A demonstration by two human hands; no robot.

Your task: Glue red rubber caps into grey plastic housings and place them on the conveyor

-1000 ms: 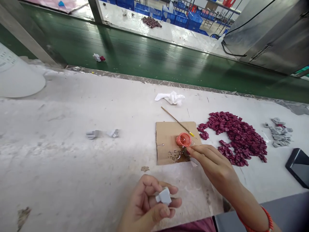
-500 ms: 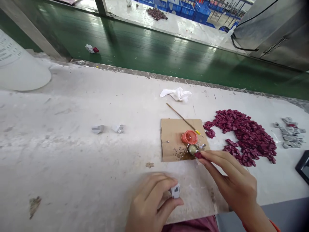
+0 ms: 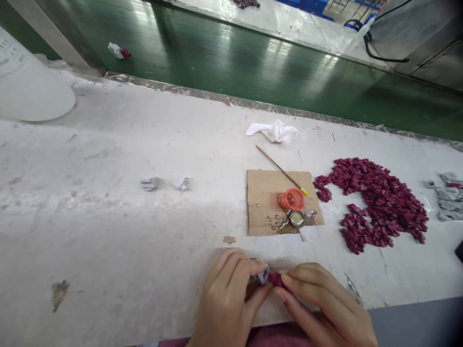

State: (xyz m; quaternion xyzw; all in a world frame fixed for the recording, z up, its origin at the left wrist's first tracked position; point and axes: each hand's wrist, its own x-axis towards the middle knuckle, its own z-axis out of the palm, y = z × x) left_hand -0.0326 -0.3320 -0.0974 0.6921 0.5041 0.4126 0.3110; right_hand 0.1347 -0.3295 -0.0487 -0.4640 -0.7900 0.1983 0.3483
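Between thumb and fingers, my left hand (image 3: 231, 294) pinches a small grey plastic part (image 3: 261, 275). A small maroon plastic piece (image 3: 275, 279) is gripped in the fingertips of my right hand (image 3: 321, 299). Its left end meets the grey part's right side; whether it sits inside cannot be seen. Beyond the hands lies a cardboard square (image 3: 262, 185) with a red cup (image 3: 292, 199), a bottle cap (image 3: 296, 219) and wet patches on it. A thin brown stick with a yellow tip (image 3: 280, 168) rests across the cardboard's far edge.
A large heap of maroon pieces (image 3: 390, 207) lies to the right, with grey parts (image 3: 450, 195) beyond. Two grey parts (image 3: 149, 183) lie on the left. A white cloth (image 3: 273, 131) lies near the green conveyor belt (image 3: 217, 62). A white bucket (image 3: 32, 86) stands far left.
My right hand has moved from the bottle cap toward my left hand, carrying the maroon piece to the grey part. The view has tilted slightly down.
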